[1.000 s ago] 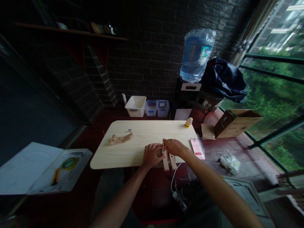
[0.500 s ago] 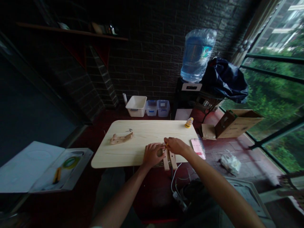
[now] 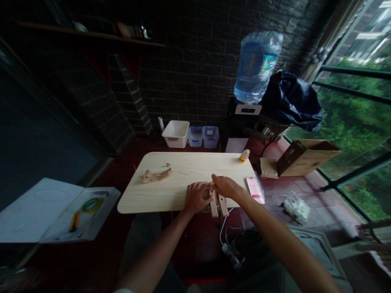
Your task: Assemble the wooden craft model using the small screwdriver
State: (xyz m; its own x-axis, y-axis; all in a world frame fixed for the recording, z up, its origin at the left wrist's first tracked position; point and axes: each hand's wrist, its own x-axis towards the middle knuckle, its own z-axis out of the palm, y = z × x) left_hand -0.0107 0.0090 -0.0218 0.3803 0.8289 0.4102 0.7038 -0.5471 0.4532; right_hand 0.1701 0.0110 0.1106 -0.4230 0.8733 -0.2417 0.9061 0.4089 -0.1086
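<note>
At table's near edge, both hands point(image 3: 210, 192) unmoved, grip still closed on wooden piece point(image 3: 218, 205).

Dim room, daylight from the window point(image 3: 360, 101) at right, dark left side, wide-angle bending at edges

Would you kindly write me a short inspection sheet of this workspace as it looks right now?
Surface: light wooden tabletop, set low over a dark red floor.
Job's things: wooden assembly of two parallel slats overhanging the near edge.
Clutter: second wooden piece far left with small metal bits beside it; yellow bottle at the far right corner; pink card at the right edge.
Hands: left hand pressed on the assembly; right hand pinching its top; grip unclear.
Cables: white cable with power strip on the floor.
Surroundings: water dispenser, cardboard box, plastic bins, open case.
</note>
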